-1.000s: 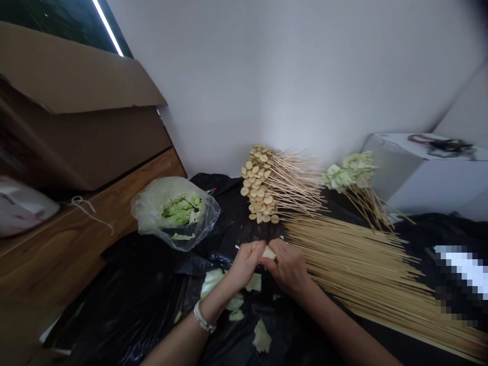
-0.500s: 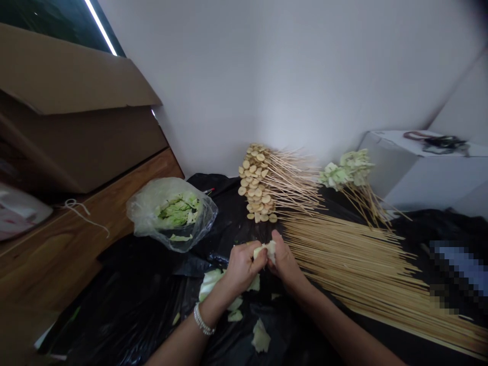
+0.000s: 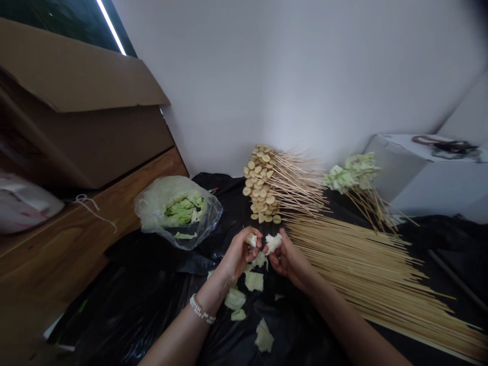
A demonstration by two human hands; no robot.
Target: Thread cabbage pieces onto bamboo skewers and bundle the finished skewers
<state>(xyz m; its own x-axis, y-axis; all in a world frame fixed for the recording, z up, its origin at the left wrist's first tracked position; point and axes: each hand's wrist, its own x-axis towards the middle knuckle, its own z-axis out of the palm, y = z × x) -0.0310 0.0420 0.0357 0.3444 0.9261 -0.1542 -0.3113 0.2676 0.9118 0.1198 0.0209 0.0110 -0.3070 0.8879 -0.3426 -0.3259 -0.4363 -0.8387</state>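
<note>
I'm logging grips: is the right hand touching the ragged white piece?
Touching: the head view shows the right hand pinching the ragged white piece.

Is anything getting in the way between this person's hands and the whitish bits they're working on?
Nothing visible. The left hand holds a pale piece and the right hand a ragged white piece, each directly in the fingers. Loose leaf pieces lie on the black plastic, not between hand and piece.

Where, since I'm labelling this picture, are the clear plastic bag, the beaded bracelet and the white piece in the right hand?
Clear plastic bag (image 3: 148, 206): head view, left wall.
Beaded bracelet (image 3: 199, 310): head view, middle of strands.
White piece (image 3: 273, 243): head view, its middle.
</note>
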